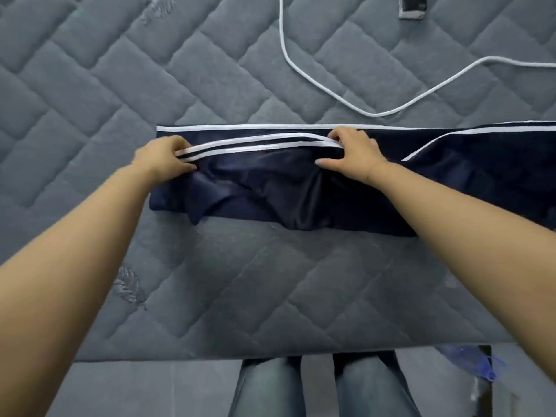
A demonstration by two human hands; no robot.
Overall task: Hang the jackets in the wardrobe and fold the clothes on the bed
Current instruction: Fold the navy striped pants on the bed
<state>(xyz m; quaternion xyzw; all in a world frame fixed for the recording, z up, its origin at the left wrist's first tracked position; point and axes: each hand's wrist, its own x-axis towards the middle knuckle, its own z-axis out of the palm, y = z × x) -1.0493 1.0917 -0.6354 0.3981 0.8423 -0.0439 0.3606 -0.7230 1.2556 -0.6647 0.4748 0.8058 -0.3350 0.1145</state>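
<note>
Navy trousers (301,188) with white side stripes lie across the bed (240,281), stretched left to right, far edge straight, near edge rumpled. Left hand (164,159) pinches the striped edge near the left end, fingers curled round it; right hand (350,155) grips the same raised striped fold further right, thumb out on the dark cloth. Between the hands the stripes lift in a shallow arc — looks like a lengthwise fold in progress. Risks, as I judge them: the fabric looks slick, so the upper layer may slide off the lower and leave the stripes misaligned; the bunched cloth under the right hand may get trapped as a crease; uneven pull from the two hands could skew the edge. A white cable (331,94) lies on the bed just beyond — could snag if the trousers shift away. Hidden: the right end of the trousers runs out of frame; fingertips are tucked under cloth; dark object (412,7) at the top edge is cut off, unidentifiable.
</note>
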